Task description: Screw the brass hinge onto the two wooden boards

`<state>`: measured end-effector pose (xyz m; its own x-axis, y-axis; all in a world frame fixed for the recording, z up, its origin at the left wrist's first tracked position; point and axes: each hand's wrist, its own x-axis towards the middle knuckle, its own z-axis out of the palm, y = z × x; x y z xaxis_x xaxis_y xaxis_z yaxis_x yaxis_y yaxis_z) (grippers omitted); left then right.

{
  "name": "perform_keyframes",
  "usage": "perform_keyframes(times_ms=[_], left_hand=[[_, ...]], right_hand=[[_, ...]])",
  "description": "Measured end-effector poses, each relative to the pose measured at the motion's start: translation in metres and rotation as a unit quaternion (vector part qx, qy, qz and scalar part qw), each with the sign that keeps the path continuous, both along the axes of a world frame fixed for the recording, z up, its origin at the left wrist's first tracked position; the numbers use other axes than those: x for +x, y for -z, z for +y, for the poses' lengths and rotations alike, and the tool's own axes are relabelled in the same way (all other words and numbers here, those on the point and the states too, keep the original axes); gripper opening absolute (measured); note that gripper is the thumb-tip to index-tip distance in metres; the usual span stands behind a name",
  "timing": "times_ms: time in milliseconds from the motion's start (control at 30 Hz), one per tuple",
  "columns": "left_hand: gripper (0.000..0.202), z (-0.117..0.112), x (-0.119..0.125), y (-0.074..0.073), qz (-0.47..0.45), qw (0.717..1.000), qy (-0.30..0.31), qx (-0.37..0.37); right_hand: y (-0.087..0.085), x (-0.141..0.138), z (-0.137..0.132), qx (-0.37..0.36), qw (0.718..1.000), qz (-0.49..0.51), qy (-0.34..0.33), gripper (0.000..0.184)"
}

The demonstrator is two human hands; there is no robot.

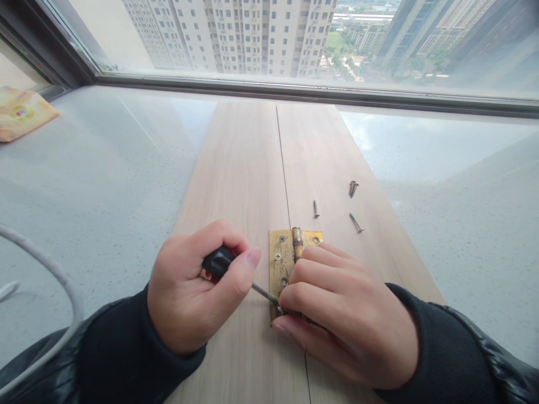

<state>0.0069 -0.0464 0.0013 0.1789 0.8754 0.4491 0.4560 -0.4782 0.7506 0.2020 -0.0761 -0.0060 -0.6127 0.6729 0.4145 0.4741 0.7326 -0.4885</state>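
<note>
Black sleeves [130, 348] foremost, my left hand [200, 289] grips a screwdriver [219, 262] at a screw [280, 309] on the brass hinge [275, 272] atop wooden boards [236, 168], my right hand [345, 314] bunched there, pinching what I cannot tell: likely screw-turning, next needing a straighter shaft.

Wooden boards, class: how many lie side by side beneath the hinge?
2. The left board lies under the left leaf of the hinge; the right board is right of the seam, partly behind the right hand. Any beneath them would be hidden.
</note>
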Motion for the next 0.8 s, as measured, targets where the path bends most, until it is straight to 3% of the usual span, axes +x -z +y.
perform_keyframes(times_ms=[200, 800], left_hand=[[0.016, 0.0006, -0.0013, -0.0005, 0.001, 1.0, 0.011, -0.014], [0.018, -0.0009, 0.0004, -0.0018, -0.005, 1.0, 0.001, -0.018]], right_hand=[[-0.0026, -0.0002, -0.0001, 0.003, 1.0, 0.029, -0.008, 0.014], [0.0021, -0.0022, 0.0009, 0.019, 1.0, 0.012, 0.005, 0.022]])
